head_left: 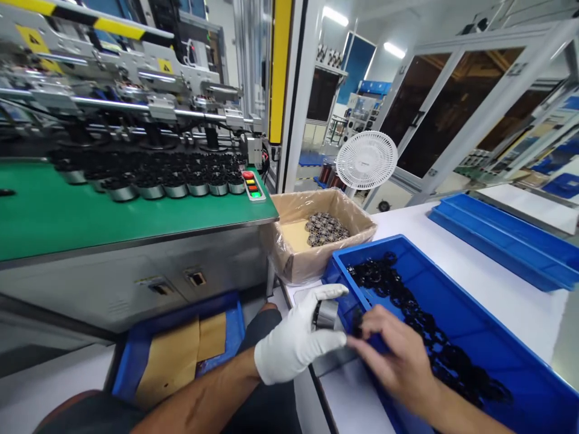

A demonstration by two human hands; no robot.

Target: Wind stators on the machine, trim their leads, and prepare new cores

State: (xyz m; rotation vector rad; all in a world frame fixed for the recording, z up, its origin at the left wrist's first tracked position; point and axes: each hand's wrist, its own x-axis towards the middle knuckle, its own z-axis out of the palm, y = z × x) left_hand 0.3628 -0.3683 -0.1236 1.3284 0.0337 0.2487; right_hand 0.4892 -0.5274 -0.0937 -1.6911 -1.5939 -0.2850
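My left hand (296, 337), in a white glove, is closed round a small silver metal cylinder (326, 314) at the near corner of a blue bin (456, 301). My bare right hand (395, 355) reaches in from the right, its fingertips pinched on a small black ring (357, 330) right beside the cylinder. The bin holds a heap of black plastic rings (420, 319). Both hands hover over the edge of a white table (474, 274).
A cardboard box (316, 253) lined with plastic holds metal parts (326, 229). A green-topped machine bench (90, 214) carries rows of silver-and-black cylinders (176, 181). A white fan (366, 160), a second blue tray (502, 238) and a blue floor bin with cardboard (181, 349) stand around.
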